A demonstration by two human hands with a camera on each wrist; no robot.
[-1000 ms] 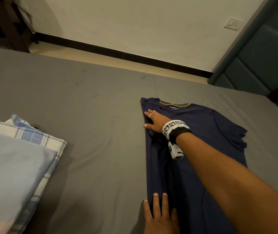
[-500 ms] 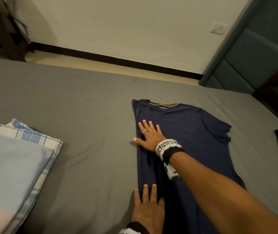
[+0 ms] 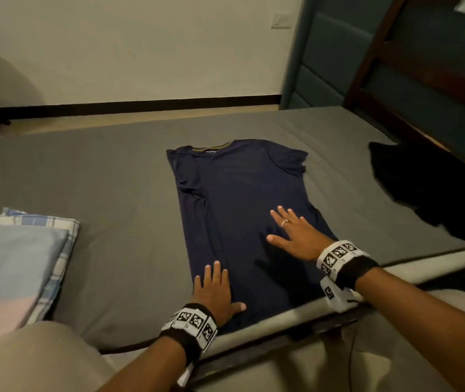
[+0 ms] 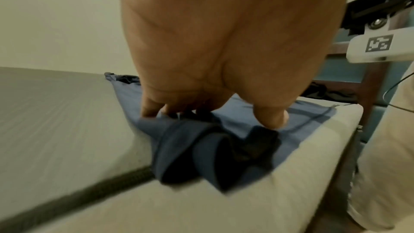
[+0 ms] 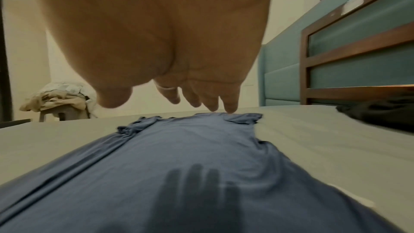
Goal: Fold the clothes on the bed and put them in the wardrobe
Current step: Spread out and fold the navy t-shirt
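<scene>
The bed (image 3: 107, 176) carries a grey sheet and fills the middle of the head view; a cream wall with a dark skirting band runs behind it from 9 to 1 o'clock. At 8 o'clock a light blue pillow (image 3: 8, 258) lies on a blue-and-white checked cloth (image 3: 68, 230). At the centre the navy T-shirt (image 3: 242, 199) lies flat on the sheet, collar toward 12 o'clock, its left side folded inward along a straight edge, its right sleeve spread out. A small label sits inside the collar; its print is too small to read. The left hand (image 3: 214, 290) rests on the shirt's lower left edge at 6 o'clock, fingers straight and close together, thumb out to the side; in the left wrist view the hem is bunched below the fingertips near the mattress edge. The right hand (image 3: 296, 236) is at 4 o'clock over the lower right part of the shirt, fingers straight and spread, a ring (image 3: 285, 222) on one; the right wrist view shows its shadow on the cloth, with the palm raised off the fabric. Both wrists wear black bands with square black-and-white coded markers. A black garment (image 3: 423, 190) lies on the sheet at 3 o'clock, well apart from the shirt. A teal padded headboard (image 3: 327, 63) in a dark wood frame stands at 2 o'clock, with a wall socket (image 3: 281, 21) just beside it.
</scene>
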